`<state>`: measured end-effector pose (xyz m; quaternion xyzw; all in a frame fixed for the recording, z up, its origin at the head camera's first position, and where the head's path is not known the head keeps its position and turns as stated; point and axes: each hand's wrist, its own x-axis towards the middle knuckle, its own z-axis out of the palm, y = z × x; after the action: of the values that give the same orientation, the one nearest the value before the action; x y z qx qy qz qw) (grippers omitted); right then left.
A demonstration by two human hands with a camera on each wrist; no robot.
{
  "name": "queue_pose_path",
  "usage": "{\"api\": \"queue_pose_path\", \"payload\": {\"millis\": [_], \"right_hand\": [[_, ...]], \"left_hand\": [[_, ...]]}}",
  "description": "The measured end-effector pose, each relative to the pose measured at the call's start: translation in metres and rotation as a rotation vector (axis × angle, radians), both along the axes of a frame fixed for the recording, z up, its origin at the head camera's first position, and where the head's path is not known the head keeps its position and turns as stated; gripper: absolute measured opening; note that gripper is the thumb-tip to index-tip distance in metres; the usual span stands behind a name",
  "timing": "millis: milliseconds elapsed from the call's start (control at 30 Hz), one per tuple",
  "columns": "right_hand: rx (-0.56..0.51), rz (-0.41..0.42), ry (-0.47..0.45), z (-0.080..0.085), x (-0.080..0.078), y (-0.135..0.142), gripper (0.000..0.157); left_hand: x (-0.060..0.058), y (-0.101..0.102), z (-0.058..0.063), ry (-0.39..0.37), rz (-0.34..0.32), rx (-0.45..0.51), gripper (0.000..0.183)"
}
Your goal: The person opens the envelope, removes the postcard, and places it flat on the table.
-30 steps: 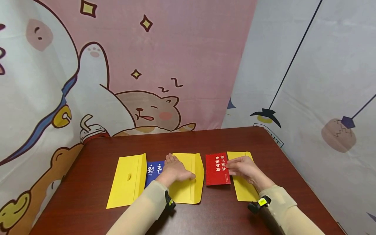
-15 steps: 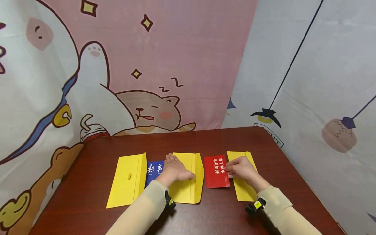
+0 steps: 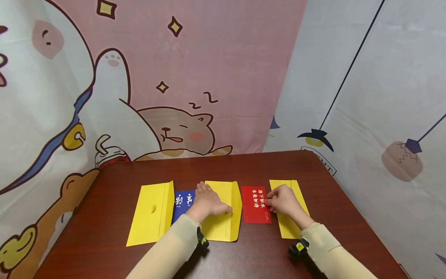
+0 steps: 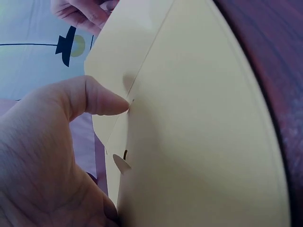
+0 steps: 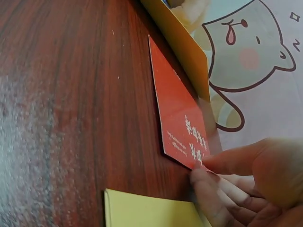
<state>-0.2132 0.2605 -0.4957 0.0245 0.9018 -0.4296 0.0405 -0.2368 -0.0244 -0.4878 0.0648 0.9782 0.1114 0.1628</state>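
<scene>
My right hand (image 3: pixel 283 200) pinches the right edge of a red card (image 3: pixel 250 209) with white writing, between thumb and fingers. In the right wrist view, the red card (image 5: pixel 173 101) extends from the fingertips above the dark tabletop. My left hand (image 3: pixel 208 204) rests on the middle yellow envelope (image 3: pixel 217 230), fingers extended and thumb spread. In the left wrist view, the thumb tip touches the envelope (image 4: pixel 189 118) near its flap crease, above a small cut tab. The envelope's flap side faces the red card. A blue card (image 3: pixel 180 203) lies left of my hand, partly covered.
Another yellow envelope (image 3: pixel 150 217) with a small tab lies at the left, its flap edge beside the blue card. A third yellow envelope (image 3: pixel 288 228) lies partly under my right hand. Behind the brown table (image 3: pixel 265 255) hangs a printed cloth (image 3: pixel 237 69).
My right hand has drawn the red card slightly left and nearer me, close to the middle envelope's flap edge. The card has turned a little. My left hand stays in place.
</scene>
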Motion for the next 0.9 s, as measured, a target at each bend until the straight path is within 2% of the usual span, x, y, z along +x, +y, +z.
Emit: {"api": "queue_pose_path", "payload": {"millis": [167,300,467,567,700,800,900], "right_hand": [[0.027,0.027,0.068,0.002,0.001,0.006,0.02],[0.052,0.066,0.165,0.006,0.004,0.017,0.022],[0.185,0.112,0.299,0.01,0.009,0.041,0.027],[0.243,0.15,0.323,0.011,0.011,0.06,0.031],[0.31,0.229,0.3,0.012,0.015,0.083,0.044],[0.404,0.301,0.264,0.012,0.019,0.096,0.06],[0.487,0.365,0.22,0.012,0.023,0.105,0.076]], "left_hand": [[0.002,0.002,-0.001,0.018,0.021,0.016,0.129],[0.004,0.003,-0.003,0.029,0.046,0.041,0.129],[0.005,0.006,-0.002,0.059,0.065,0.081,0.128],[0.005,0.01,0.0,0.12,0.051,0.099,0.128],[0.009,0.024,0.009,0.2,-0.05,0.126,0.123],[0.014,0.041,0.014,0.239,-0.18,0.125,0.12],[0.018,0.061,0.016,0.279,-0.324,0.058,0.123]]}}
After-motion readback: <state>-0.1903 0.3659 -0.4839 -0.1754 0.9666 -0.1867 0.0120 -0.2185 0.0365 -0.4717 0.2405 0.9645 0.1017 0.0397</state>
